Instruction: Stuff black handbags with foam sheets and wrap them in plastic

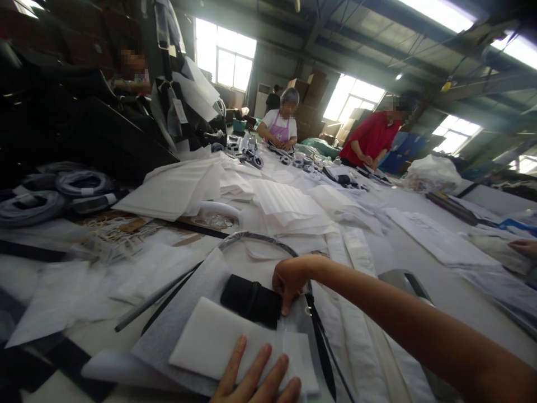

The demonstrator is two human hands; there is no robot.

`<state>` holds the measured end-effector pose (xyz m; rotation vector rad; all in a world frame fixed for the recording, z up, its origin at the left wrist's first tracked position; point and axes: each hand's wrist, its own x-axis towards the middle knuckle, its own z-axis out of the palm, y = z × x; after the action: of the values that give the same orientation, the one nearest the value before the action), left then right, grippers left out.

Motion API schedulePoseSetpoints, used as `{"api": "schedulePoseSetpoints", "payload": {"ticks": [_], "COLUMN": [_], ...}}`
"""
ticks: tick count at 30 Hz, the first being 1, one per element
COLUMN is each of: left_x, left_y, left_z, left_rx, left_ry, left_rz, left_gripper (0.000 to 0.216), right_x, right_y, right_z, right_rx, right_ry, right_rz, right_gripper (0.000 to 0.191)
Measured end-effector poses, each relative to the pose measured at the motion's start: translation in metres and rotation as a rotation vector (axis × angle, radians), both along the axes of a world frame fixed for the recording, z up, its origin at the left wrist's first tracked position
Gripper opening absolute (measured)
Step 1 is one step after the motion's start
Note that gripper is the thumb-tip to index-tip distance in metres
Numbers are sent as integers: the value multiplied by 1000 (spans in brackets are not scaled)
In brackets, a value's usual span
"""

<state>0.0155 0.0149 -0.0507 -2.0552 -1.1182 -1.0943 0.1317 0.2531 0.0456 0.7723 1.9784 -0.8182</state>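
My left hand [262, 375] lies flat with its fingers spread on a folded white foam sheet [210, 341]. Just beyond it is a black rectangular piece with a raised band across its middle [239, 296]. My right hand [293, 280] is closed at the right end of this black piece, thumb pressed down on its edge. Beneath both lies a greyish, translucent wrapping sheet [168, 347]. A plastic-wrapped curved strap [260, 236] arches behind the black piece, and a thin black strap [323, 336] with a metal ring runs down its right side.
Stacks of white foam sheets [289, 204] cover the table ahead. Coiled wrapped straps [81, 183] and loose cords [121, 238] lie left, near dark bags [84, 123]. A grey device [406, 285] sits right of my forearm. Two co-workers [280, 123] [373, 137] work across the table.
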Motion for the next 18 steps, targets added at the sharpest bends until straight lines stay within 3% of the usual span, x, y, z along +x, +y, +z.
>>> {"api": "schedulePoseSetpoints", "payload": {"ticks": [3, 7, 11, 14, 18], "left_x": [-4, -15, -9, -4, -7], "left_y": [0, -4, -6, -6, -7], "left_z": [5, 19, 15, 12, 17], "left_rx": [-112, -152, -151, -136, -164], "left_ry": [207, 300, 266, 131, 251], "left_rz": [-58, -83, -83, -61, -75], "left_gripper": [31, 33, 31, 28, 32], "right_x": [6, 23, 40, 48, 57], "right_y": [6, -7, -47, -68, -58], "right_z": [-1, 15, 34, 32, 11], "right_rx": [-14, 180, 375, 379, 235], "right_ry": [51, 232, 440, 482, 498], "right_rz": [-84, -171, -230, -296, -385], "right_gripper": [40, 29, 46, 65, 60]}}
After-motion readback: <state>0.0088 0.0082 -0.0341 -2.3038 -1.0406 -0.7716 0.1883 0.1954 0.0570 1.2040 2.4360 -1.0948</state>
